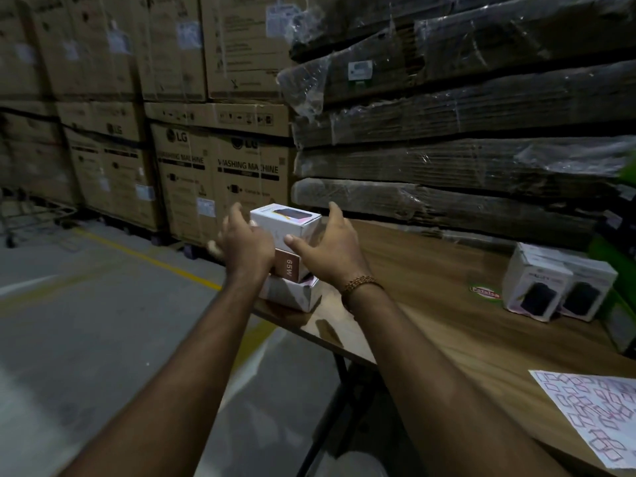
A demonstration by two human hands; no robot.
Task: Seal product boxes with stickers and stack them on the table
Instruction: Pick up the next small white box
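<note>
a sticker sheet (599, 418) lies at the near right edge of a wooden table (447, 304). both arms reach forward to a stack of boxes (292, 270) at the table's left corner. the left hand (246, 244) and right hand (327, 249), fingers spread, flank the top white box (285, 220) without clearly gripping it. two more boxes (557, 284) sit far right; large cartons (220, 173) stand behind.

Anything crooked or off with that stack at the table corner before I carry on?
Yes. The stack stands right at the table's near-left corner, and the boxes are not squared: the top box is turned against the lower ones. Both hands flank it.
</note>
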